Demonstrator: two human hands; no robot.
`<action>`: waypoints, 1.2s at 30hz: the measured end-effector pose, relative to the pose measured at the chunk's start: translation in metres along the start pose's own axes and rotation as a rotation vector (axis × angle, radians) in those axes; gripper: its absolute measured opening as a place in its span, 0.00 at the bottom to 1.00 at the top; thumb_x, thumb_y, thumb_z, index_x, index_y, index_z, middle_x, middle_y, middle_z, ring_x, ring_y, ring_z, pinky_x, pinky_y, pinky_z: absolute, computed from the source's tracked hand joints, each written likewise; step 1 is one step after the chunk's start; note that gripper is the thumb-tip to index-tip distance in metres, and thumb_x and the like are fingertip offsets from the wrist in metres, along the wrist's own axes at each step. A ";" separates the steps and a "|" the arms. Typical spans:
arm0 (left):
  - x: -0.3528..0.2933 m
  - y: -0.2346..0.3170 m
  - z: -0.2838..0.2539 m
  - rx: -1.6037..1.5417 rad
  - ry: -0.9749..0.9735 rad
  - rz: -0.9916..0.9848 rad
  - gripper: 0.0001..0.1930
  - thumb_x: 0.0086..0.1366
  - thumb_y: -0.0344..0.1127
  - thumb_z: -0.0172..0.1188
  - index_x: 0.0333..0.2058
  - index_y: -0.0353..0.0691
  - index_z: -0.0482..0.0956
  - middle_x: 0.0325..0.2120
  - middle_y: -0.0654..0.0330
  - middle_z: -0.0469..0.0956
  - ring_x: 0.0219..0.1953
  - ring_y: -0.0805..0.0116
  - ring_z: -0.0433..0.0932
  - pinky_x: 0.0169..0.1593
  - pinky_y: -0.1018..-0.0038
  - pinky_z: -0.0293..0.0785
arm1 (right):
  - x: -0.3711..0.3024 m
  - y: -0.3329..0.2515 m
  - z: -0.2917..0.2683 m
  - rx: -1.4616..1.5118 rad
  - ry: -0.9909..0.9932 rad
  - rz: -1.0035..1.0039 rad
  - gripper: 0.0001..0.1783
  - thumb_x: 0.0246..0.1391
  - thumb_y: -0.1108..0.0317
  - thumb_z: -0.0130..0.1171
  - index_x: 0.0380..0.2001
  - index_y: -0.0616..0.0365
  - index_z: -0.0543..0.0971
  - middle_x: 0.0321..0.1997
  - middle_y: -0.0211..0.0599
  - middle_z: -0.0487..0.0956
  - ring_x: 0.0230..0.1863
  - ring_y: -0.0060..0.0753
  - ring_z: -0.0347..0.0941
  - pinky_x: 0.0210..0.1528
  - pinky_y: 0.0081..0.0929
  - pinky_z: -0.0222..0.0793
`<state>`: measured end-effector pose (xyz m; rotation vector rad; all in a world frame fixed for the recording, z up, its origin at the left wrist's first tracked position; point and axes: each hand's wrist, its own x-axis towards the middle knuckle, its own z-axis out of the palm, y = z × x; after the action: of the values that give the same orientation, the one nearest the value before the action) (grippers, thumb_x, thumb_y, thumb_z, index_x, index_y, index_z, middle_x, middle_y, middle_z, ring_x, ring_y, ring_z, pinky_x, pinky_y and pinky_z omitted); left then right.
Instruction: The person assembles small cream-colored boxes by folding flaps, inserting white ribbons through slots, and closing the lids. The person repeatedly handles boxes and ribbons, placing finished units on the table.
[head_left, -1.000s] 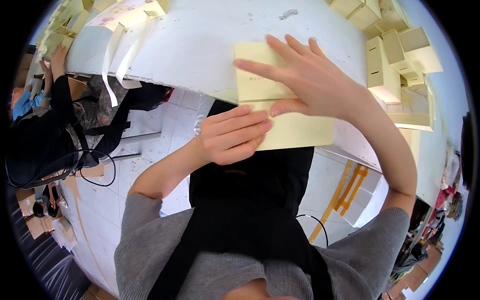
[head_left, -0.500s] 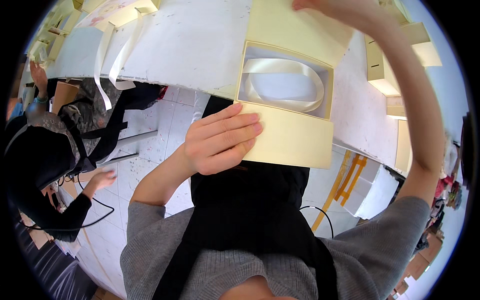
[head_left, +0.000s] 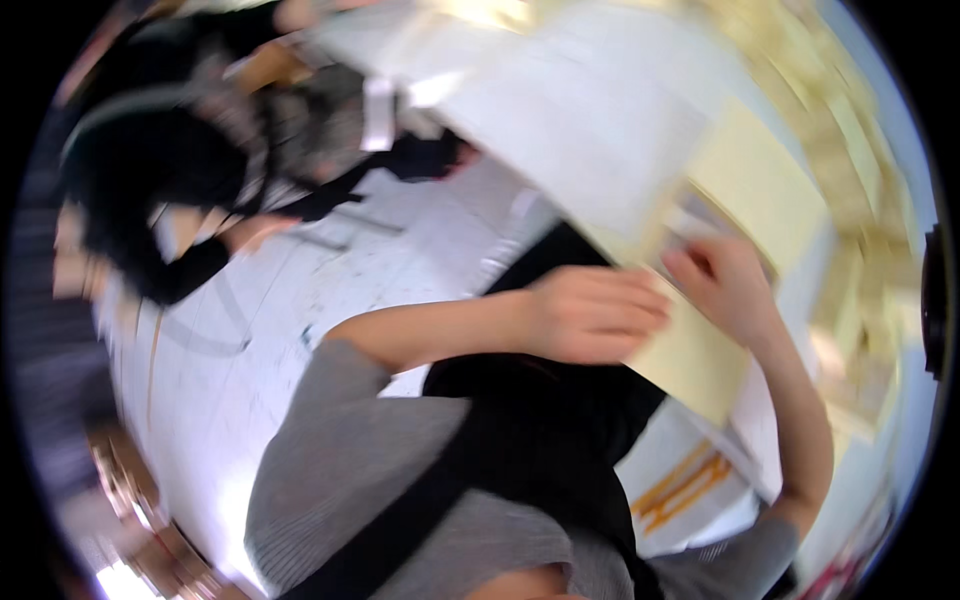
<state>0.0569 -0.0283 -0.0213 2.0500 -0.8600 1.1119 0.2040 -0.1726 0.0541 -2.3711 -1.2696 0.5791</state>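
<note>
The pale cream box (head_left: 690,365) stands at the table's near edge, turned at an angle, its far flap (head_left: 770,185) folded back. My left hand (head_left: 600,312) lies over the box's near left edge, fingers stretched out and close together. Over the box's opening is my right hand (head_left: 728,290), its fingers curled inward. Motion smears it, and what it may hold cannot be made out. The right hand covers most of the box's inside, so the white ribbon seen there earlier does not show clearly.
The white table (head_left: 600,110) stretches away beyond the box. Several blurred cream boxes (head_left: 850,280) line the right side. A co-worker in black (head_left: 150,180) bends at the left. Below the table, a white carton (head_left: 690,490) with orange marks stands on the floor.
My view has swung, so the box appears farther right and tilted. My right hand has come down from the far flap to the box's opening. My left hand stays at the box's near left side.
</note>
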 end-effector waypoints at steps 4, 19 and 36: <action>0.034 0.008 -0.011 -0.553 -0.114 -0.113 0.22 0.58 0.43 0.67 0.43 0.31 0.77 0.44 0.53 0.79 0.47 0.50 0.78 0.55 0.61 0.73 | -0.004 0.042 0.014 0.135 -0.033 -0.095 0.04 0.47 0.76 0.56 0.27 0.66 0.78 0.25 0.46 0.77 0.24 0.34 0.74 0.29 0.32 0.67; 0.182 -0.022 -0.054 -0.636 -0.425 -0.809 0.13 0.62 0.38 0.61 0.24 0.33 0.81 0.18 0.60 0.79 0.17 0.77 0.73 0.22 0.78 0.68 | -0.076 0.020 -0.115 0.659 0.116 -0.044 0.06 0.54 0.72 0.60 0.27 0.61 0.75 0.17 0.26 0.72 0.15 0.15 0.66 0.18 0.13 0.59; 0.073 -0.154 -0.270 -0.495 0.217 -0.981 0.21 0.60 0.35 0.61 0.53 0.38 0.74 0.35 0.63 0.76 0.24 0.74 0.74 0.39 0.75 0.75 | -0.095 0.161 -0.158 0.677 0.249 0.090 0.12 0.60 0.62 0.57 0.42 0.59 0.74 0.23 0.29 0.73 0.23 0.23 0.70 0.24 0.20 0.65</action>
<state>0.0873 0.2538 0.1242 1.5555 0.0434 0.4756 0.3496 -0.3581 0.1200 -1.8589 -0.7089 0.5993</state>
